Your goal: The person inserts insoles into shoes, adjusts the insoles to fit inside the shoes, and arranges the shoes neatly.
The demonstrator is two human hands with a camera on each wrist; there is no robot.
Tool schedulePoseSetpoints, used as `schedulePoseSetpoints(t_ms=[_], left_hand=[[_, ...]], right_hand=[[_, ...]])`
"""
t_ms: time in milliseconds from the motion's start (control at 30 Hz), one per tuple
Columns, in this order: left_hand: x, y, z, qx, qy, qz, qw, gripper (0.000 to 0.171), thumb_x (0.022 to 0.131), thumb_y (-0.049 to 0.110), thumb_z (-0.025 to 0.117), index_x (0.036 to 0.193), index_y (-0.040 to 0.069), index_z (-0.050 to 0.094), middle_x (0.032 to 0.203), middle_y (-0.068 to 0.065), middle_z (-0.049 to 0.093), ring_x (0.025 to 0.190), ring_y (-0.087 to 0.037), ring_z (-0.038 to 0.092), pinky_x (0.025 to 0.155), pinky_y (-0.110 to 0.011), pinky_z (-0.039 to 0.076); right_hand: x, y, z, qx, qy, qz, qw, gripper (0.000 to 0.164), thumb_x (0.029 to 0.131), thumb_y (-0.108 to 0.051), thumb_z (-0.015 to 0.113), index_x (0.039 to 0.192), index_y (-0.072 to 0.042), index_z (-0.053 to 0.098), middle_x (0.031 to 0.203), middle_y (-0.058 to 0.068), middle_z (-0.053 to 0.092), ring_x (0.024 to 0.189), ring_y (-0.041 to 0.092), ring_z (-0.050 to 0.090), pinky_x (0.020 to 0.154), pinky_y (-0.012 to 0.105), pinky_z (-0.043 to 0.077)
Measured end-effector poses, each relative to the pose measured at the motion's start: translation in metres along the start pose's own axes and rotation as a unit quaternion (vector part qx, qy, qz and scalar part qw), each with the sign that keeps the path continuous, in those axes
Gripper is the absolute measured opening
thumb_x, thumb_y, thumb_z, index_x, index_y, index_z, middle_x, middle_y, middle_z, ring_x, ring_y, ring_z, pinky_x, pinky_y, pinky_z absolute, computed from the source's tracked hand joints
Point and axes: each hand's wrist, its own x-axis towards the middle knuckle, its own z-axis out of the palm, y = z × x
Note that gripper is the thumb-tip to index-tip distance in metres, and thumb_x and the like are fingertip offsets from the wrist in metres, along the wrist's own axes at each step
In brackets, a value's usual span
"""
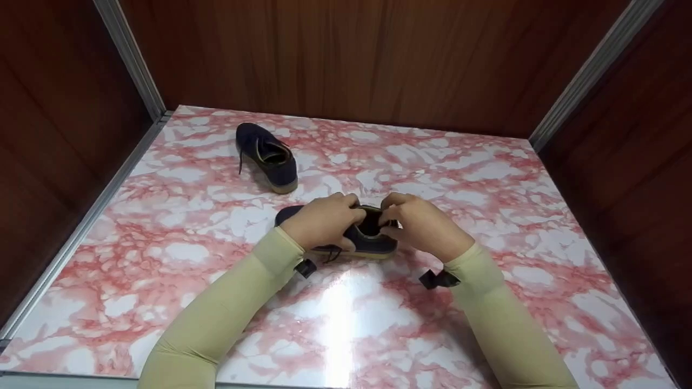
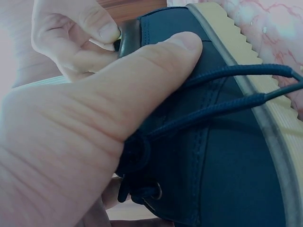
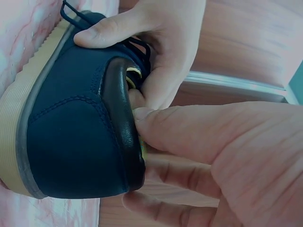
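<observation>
A dark navy shoe with a tan ridged sole lies on the marbled surface, toe to the left and opening to the right. Across its lace area, my left hand grips the shoe; the thumb presses on the side beside a looped lace. At the heel end, my right hand pinches the padded dark collar, with curled fingers around the opening. Some fingertips of both hands are hidden by the shoe. The matching shoe stands apart, farther back and left, its laces loose.
The red-and-white marbled tabletop is bounded by a brown wooden back panel and side panels with metal corner rails. Small black devices are strapped at both wrists.
</observation>
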Motion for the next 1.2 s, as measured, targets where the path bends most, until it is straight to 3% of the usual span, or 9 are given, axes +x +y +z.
schedulePoseSetpoints(t_ms=[467, 700, 1000, 1200], left_hand=[[0.000, 0.000, 0.000, 0.007, -0.002, -0.002, 1.0000, 0.051, 0.089, 0.051, 0.089, 0.118, 0.016, 0.068, 0.133, -0.011, 0.064, 0.111, -0.031, 0.066, 0.093, -0.049, 0.062], [-0.001, 0.000, 0.001, 0.011, 0.003, 0.000, 0.9999, 0.051, 0.089, 0.052, 0.089, 0.118, 0.016, 0.068, 0.132, -0.011, 0.064, 0.111, -0.030, 0.066, 0.093, -0.049, 0.061], [0.000, 0.000, 0.001, 0.016, 0.007, 0.003, 0.9998, 0.050, 0.089, 0.054, 0.088, 0.116, 0.017, 0.068, 0.127, -0.009, 0.064, 0.106, -0.027, 0.064, 0.091, -0.047, 0.061], [-0.001, -0.001, 0.001, 0.011, 0.001, 0.003, 0.9999, 0.050, 0.089, 0.054, 0.088, 0.117, 0.017, 0.068, 0.128, -0.009, 0.063, 0.106, -0.028, 0.064, 0.092, -0.047, 0.062]], right_hand=[[0.002, 0.000, 0.003, -0.022, -0.008, -0.006, 1.000, 0.009, 0.100, -0.015, 0.082, 0.104, -0.009, 0.087, 0.124, 0.008, 0.076, 0.110, 0.027, 0.076, 0.091, 0.042, 0.066], [0.003, 0.001, 0.007, -0.001, -0.025, -0.004, 1.000, 0.015, 0.104, -0.017, 0.077, 0.111, -0.008, 0.086, 0.122, 0.008, 0.080, 0.112, 0.026, 0.077, 0.093, 0.041, 0.065], [-0.001, 0.001, -0.003, -0.031, 0.007, -0.039, 0.999, 0.007, 0.097, -0.015, 0.084, 0.104, -0.014, 0.086, 0.117, 0.007, 0.078, 0.106, 0.030, 0.074, 0.091, 0.046, 0.064], [-0.005, 0.001, -0.005, -0.030, -0.020, -0.030, 0.999, 0.013, 0.093, -0.019, 0.090, 0.102, -0.021, 0.081, 0.118, 0.002, 0.073, 0.103, 0.024, 0.071, 0.088, 0.043, 0.063]])
